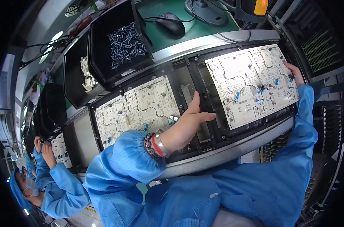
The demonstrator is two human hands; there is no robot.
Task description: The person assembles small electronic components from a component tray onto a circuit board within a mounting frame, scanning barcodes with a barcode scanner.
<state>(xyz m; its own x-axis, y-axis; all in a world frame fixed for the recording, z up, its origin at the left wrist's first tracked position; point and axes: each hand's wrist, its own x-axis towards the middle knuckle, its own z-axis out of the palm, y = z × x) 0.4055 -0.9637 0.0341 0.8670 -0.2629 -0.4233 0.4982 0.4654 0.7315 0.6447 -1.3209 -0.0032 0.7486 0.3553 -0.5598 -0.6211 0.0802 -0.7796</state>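
Note:
A white circuit board (251, 85) with blue and dark components lies over the black carrier frame (281, 116) at the right. My right hand (295, 73) grips this board at its right edge, with a fingertip over the corner area; the thumb is hidden. Left of the board, my left hand (189, 123) hovers over the carrier's gap with thumb and forefinger spread and nothing between them. It wears a red band and bracelets at the wrist. Another white circuit board (138, 108) sits in a carrier to the left, partly covered by my left sleeve.
Behind the conveyor rail stand a black bin (127, 47) of small dark blue parts and a black bin (88, 75) with pale parts. A mouse (171, 25) and a scanner stand (208, 13) rest on the green mat. At far left, a co-worker (54, 185) handles another board.

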